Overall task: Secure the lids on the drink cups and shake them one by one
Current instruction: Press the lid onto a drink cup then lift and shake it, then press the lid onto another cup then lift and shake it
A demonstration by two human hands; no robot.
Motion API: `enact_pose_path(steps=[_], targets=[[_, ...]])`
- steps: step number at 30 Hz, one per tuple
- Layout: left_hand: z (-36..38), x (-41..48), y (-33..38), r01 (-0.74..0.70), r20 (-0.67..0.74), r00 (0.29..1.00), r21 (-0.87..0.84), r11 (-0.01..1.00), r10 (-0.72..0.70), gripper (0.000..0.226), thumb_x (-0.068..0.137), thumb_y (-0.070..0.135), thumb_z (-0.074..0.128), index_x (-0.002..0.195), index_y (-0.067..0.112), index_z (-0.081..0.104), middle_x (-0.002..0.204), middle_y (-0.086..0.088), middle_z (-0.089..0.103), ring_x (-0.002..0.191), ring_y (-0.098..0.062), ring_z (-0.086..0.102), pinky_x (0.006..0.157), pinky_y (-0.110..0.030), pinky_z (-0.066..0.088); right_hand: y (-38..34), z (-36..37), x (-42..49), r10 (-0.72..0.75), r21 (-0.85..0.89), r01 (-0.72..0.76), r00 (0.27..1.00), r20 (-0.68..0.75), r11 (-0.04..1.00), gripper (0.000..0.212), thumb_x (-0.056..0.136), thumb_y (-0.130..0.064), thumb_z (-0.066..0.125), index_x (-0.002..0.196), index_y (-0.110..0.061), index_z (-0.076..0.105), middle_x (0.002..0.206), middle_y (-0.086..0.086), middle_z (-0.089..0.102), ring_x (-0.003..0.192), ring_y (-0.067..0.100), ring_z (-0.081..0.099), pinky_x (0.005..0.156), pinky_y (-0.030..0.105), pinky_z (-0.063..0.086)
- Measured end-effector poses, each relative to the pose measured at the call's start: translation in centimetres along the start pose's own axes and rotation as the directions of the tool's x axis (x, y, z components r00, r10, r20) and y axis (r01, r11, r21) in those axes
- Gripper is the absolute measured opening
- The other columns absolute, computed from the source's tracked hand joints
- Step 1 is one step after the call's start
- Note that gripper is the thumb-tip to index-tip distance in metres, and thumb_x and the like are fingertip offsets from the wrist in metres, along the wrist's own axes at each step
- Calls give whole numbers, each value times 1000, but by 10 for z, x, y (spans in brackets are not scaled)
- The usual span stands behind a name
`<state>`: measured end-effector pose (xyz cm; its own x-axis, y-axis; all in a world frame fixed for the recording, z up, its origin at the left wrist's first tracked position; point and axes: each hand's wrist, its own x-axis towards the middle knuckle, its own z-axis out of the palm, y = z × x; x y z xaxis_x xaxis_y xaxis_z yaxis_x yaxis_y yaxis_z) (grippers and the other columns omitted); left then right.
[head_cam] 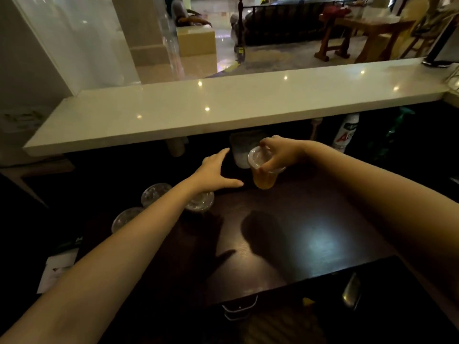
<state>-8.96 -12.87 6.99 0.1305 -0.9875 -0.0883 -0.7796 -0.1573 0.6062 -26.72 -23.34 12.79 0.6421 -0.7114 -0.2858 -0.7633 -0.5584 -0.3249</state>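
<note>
head view: a dark wooden table (298,244) lay below a white stone ledge (223,105), and two bare forearms reached toward the table's far edge.
right hand (275,155): it grasped the top of a clear drink cup (263,181) from above, with its fingers curled over the rim and its thumb on the near side.
drink cup: it stood upright at the middle of the table's far edge and held amber liquid in its lower part. Whether its base touched the table could not be told.
lid (257,157): clear and round, it sat on the cup's mouth under the right hand's fingers. How firmly it was seated could not be told.
left hand (213,170): it was released, with fingers straight, thumb spread and nothing held. It was just left of the drink cup and apart from it.
other cups: three lidded cups (156,193) were grouped near the table's far left corner, and the left forearm crossed over one of them.
behind the cup: a pale container (242,151) stood under the ledge.
far right corner: a labelled plastic bottle (345,135) stood upright.
near edge: a metal handle (239,309) showed below the tabletop.
off the left edge: a white card (59,271) lay in shadow.
</note>
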Motion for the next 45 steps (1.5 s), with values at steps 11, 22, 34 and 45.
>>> enact_pose_path(steps=[11,22,34,45], targets=[[23,-31,-90,210,36,974,207,956,-222,98,73,39,75,148,14,16,155,-12,12,143,-30,8,115,-37,14,30,74,42,41,32,-43,997,72,999,80,73,-34,73,138,-9,32,141,15,31,126,35,42,100,41,43],[20,-22,-102,224,44,972,154,962,-233,102,66,41,80,145,9,24,151,-10,27,139,-26,27,114,-36,24,38,106,54,70,66,-76,994,84,995,89,72,-35,75,142,-10,25,141,17,29,129,37,36,103,45,41],[29,-72,-104,195,16,980,83,977,-197,103,65,41,80,146,12,23,151,-3,27,139,-20,25,111,-31,23,-15,120,43,-79,-27,79,997,22,996,91,83,-52,58,149,-12,10,158,13,10,145,31,10,118,42,14],[43,-143,-120,218,-15,975,-123,968,-221,94,75,38,73,148,17,18,157,1,14,143,-16,15,114,-30,21,-123,214,16,-296,610,232,955,3,757,40,99,-23,39,135,-5,43,133,7,49,123,14,45,96,14,32]])
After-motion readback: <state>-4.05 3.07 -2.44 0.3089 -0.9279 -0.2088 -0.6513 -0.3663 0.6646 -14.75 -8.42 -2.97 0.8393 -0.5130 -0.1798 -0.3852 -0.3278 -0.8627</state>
